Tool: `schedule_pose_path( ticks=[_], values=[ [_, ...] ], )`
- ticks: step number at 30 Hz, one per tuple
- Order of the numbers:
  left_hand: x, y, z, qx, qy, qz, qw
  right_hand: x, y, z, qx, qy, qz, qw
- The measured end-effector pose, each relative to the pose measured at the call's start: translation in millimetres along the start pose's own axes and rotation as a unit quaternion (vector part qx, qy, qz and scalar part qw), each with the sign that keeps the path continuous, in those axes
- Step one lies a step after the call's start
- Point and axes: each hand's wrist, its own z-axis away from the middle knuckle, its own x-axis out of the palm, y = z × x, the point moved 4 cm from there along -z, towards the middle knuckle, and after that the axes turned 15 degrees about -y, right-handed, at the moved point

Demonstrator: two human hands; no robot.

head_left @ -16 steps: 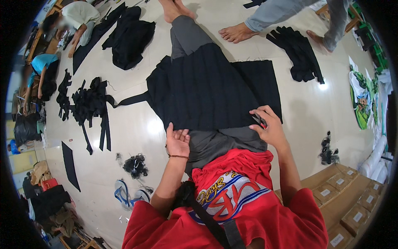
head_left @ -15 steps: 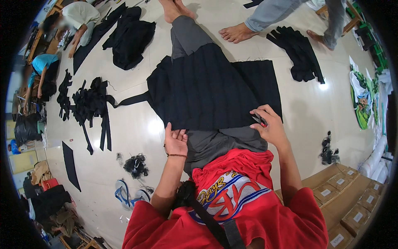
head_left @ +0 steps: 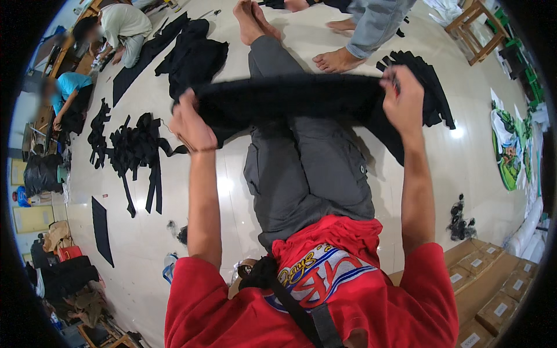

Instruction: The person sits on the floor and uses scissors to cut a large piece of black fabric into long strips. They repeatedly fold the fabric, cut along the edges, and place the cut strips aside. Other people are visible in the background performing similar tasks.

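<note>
A wide piece of black cloth [head_left: 296,95] is lifted across my outstretched legs, pulled into a long band between my hands. My left hand [head_left: 194,124] grips its left end, fingers closed on the edge. At the other end my right hand [head_left: 403,101] is closed on the cloth too. A small red and dark tool [head_left: 397,87], which looks like thread snips, sits in that same hand, mostly hidden by the fingers. Beyond the right hand lies a stack of black fabric strips [head_left: 429,87] on the floor.
Left of me lie a tangle of black strips [head_left: 136,142] and a black fabric piece [head_left: 101,232]. A heap of black cloth [head_left: 194,58] is farther off. Two people crouch at far left; another person's bare foot [head_left: 336,60] is ahead. Cardboard boxes [head_left: 499,301] stand at lower right.
Both hands have moved away from my body and apart, raising the cloth's near edge off my lap. My grey trousers now show beneath it. The person ahead has shifted their feet.
</note>
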Motion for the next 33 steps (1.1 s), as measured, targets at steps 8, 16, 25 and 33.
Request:
schedule_pose_path(
  ticks=[8, 16, 25, 33],
  values=[
    [26.1, 109.3, -2.0, 0.231, -0.028, -0.197, 0.952, -81.9, -28.7, -36.6, -0.014, 0.115, 0.003, 0.993],
    [-69.5, 18.8, 208.2, 0.024, -0.307, -0.360, 0.881, -30.2, 20.5, 143.8, 0.114, -0.177, -0.045, 0.976],
    [-148.6, -91.1, 208.5, -0.590, -0.173, -0.106, 0.782, 21.0, 53.0, 234.9, 0.310, -0.297, -0.135, 0.893],
    [-159.9, -166.6, 226.8, -0.574, -0.250, -0.102, 0.773, 54.4, 25.2, 199.5, 0.284, -0.313, -0.183, 0.888]
  ],
)
